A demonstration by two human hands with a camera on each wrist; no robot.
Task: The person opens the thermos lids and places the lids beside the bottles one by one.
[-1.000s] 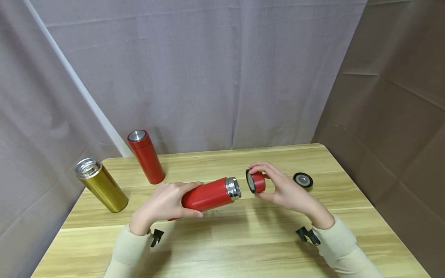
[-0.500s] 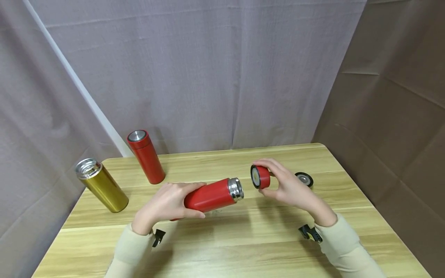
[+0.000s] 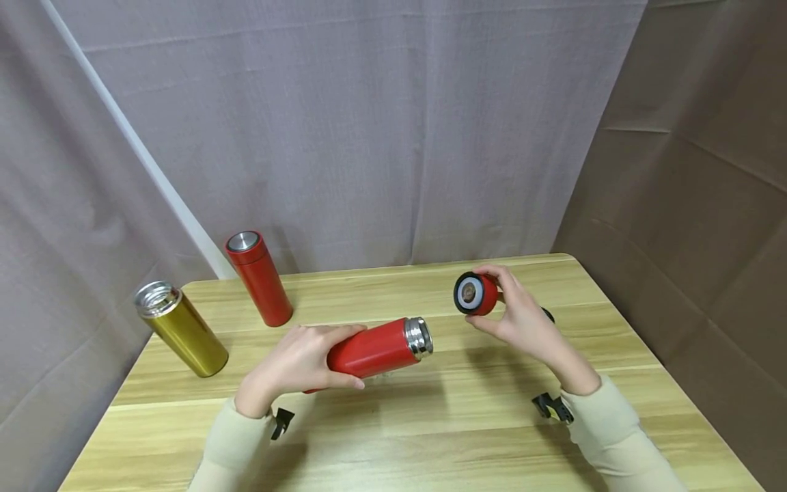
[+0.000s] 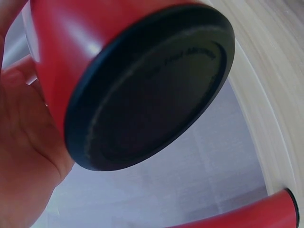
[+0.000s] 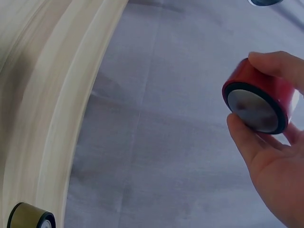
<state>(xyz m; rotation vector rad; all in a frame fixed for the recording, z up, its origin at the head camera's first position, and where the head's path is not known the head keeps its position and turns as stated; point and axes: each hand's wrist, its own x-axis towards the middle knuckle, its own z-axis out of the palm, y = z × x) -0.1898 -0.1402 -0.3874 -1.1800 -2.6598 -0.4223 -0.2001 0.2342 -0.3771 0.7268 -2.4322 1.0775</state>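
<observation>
A red thermos bottle (image 3: 375, 348) without its lid is tilted in my left hand (image 3: 295, 362), its steel mouth (image 3: 419, 338) pointing right. In the left wrist view the black base (image 4: 152, 95) of this bottle faces the camera. My right hand (image 3: 522, 321) pinches a red lid (image 3: 486, 295) between thumb and fingers, its pale inner side turned toward the head camera. The lid's metal top (image 5: 252, 111) shows in the right wrist view. Bottle mouth and lid are apart. Behind my right hand a gold lid (image 5: 31, 217) lies on the table, mostly hidden in the head view.
At the left of the wooden table (image 3: 393, 437) stands a lidless gold thermos (image 3: 184, 335). Farther back is a second red thermos (image 3: 261, 283) with its lid on. A grey curtain (image 3: 344, 137) hangs behind the table, and a brown one (image 3: 688, 205) on the right.
My right hand has moved right and up, away from the bottle, turning the lid's inner side toward the head camera. My left hand and the bottle have shifted slightly right.
</observation>
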